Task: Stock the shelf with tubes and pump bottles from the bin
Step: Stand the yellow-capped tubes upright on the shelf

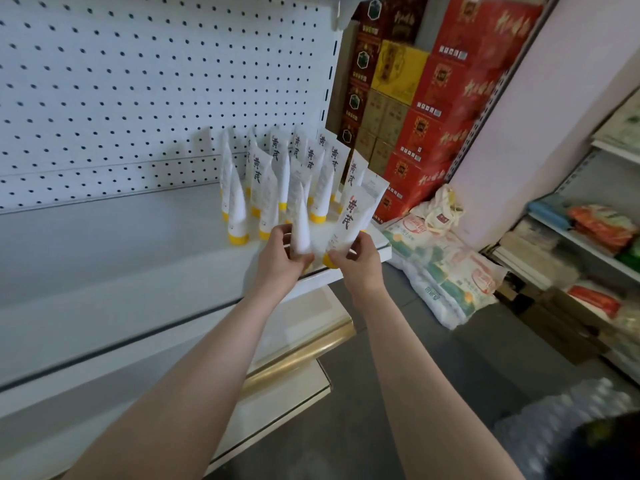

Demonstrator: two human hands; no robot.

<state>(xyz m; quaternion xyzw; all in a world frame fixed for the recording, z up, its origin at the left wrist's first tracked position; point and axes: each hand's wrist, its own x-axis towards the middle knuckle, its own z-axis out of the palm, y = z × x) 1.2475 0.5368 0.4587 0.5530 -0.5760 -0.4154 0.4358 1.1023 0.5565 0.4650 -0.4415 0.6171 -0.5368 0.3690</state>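
Observation:
Several white tubes with yellow caps (266, 188) stand cap-down at the right end of the white shelf (121, 237), in front of the pegboard back. My left hand (280, 258) grips one white tube (300, 226) near the shelf's front edge, cap end down. Right beside it, my right hand (356, 261) holds a second tube (353, 220) with black characters on it, its yellow cap just above the shelf edge. The two held tubes lean apart at their tops. No bin or pump bottle is in view.
Red and yellow cartons (433, 98) are stacked to the right of the shelf. White sacks (443, 271) lie on the dark floor below them. Another shelf unit with packaged goods (588, 237) stands at the far right. A lower white shelf (173, 358) juts out beneath my arms.

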